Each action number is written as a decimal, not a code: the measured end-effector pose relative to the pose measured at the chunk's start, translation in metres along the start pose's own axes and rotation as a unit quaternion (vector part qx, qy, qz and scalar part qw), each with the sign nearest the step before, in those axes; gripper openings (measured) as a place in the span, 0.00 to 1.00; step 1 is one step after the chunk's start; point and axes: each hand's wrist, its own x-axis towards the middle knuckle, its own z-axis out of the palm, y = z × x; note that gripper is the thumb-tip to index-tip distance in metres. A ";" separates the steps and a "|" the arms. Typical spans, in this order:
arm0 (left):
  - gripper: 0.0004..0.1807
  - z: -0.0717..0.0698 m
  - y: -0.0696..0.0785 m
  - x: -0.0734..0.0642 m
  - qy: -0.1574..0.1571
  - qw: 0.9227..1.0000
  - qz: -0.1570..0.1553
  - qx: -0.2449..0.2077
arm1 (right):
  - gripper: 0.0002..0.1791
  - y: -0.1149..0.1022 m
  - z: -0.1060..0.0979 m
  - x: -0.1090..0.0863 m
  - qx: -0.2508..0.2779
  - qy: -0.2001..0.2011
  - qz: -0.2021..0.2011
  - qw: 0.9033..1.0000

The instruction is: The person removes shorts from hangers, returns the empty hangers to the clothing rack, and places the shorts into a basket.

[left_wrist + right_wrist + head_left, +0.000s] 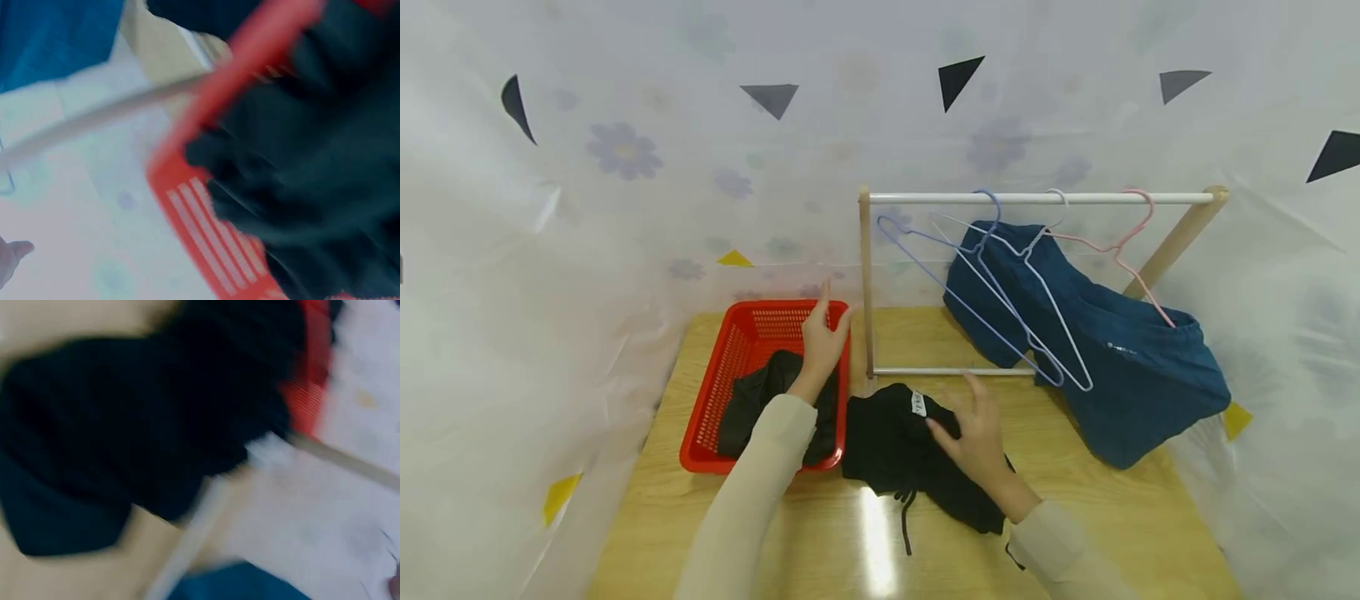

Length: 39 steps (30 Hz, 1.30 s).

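Observation:
My left hand [822, 340] is over the right side of the red basket [706, 400], fingers extended and holding nothing. Inside that basket lies dark crumpled clothing [760, 392], which also shows blurred in the left wrist view. Black shorts [887, 442] with a white label and a drawstring lie on the table, right of the basket. Above their right part is my right hand [979, 437], thumb and fingers spread; whether it touches the cloth I cannot tell. The right wrist view shows the black shorts [106, 425] blurred.
A drying rack [925, 199] stands behind the shorts. From its rail hang a blue hanger [936, 279], a white hanger [1060, 312] and a pink hanger [1123, 244]. Blue shorts [1120, 375] are on the pink one. A patterned sheet [647, 217] surrounds the wooden table [820, 550].

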 end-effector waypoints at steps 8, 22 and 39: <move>0.35 -0.079 -0.053 -0.040 -0.010 0.995 -0.001 0.102 | 0.56 0.004 0.052 -0.061 -0.022 -0.358 0.267 0.895; 0.33 -0.193 -0.114 -0.097 -0.052 0.942 -0.242 0.228 | 0.56 0.008 0.082 -0.074 -0.063 -0.431 0.408 0.803; 0.26 -0.205 -0.135 -0.110 -0.090 0.923 -0.343 0.151 | 0.35 0.004 0.085 -0.076 -0.103 -0.468 0.366 0.797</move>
